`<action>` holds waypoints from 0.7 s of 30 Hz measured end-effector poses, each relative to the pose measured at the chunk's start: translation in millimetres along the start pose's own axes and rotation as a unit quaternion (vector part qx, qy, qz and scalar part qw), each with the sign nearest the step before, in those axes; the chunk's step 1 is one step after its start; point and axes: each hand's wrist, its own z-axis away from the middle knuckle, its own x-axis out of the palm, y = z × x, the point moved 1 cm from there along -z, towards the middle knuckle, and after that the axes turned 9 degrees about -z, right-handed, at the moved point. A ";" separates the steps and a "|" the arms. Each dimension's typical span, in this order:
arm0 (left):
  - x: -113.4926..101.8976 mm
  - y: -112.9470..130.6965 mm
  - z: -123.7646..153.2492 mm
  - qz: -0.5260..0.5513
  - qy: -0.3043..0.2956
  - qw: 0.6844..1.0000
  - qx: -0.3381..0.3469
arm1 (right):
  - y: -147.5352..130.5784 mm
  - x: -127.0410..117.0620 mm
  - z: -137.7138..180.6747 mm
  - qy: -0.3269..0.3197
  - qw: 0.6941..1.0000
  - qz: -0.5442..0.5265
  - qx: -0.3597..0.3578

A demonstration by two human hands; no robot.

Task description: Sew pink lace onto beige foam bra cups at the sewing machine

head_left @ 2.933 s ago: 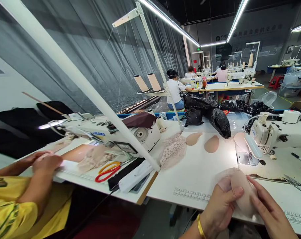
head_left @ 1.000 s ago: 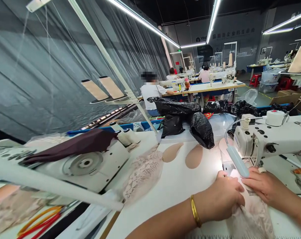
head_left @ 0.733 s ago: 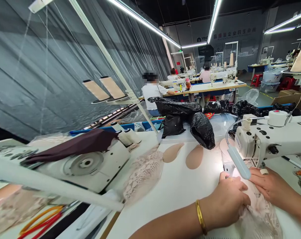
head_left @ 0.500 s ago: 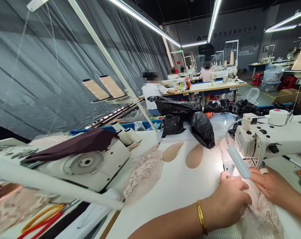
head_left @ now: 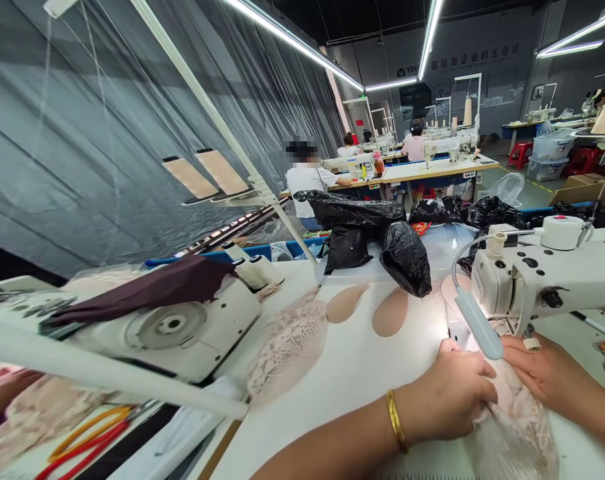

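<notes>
Pale pink lace fabric (head_left: 520,427) lies under the sewing machine (head_left: 557,277) and hangs toward me in soft folds. My left hand (head_left: 457,390), with a gold bangle at its wrist, is closed on the fabric's left side, fingers curled over it. On the other side my right hand (head_left: 547,370) rests flat, its fingers stretched toward the needle area. A grey lamp head (head_left: 480,325) on a bendy neck lights the spot and covers the needle and part of the fabric. Two beige teardrop-shaped pads (head_left: 391,313) and a lace piece (head_left: 287,350) lie to the left.
Black plastic bags (head_left: 405,257) sit at the table's back. To the left stand a second machine (head_left: 182,327) with dark cloth (head_left: 147,290) over it, thread cones (head_left: 255,270) and a slanting stand pole. Scissors with red and orange handles (head_left: 90,443) lie lower left. Other people sew farther off.
My left hand has shifted slightly left, drawing the near part of the lace with it. My right hand stays almost in place.
</notes>
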 end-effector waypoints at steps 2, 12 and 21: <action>-3.7 -5.3 -2.0 -0.023 -0.006 1.000 0.011 | 2.2 1.9 0.3 0.009 1.000 -0.001 -0.003; -25.3 -30.4 -11.4 -0.108 -0.036 0.993 0.043 | -4.3 -2.1 0.5 0.012 1.000 -0.023 -0.014; -33.2 -27.1 -8.8 -0.208 -0.064 0.971 0.094 | -9.8 -9.3 -1.9 -0.007 0.996 -0.055 -0.072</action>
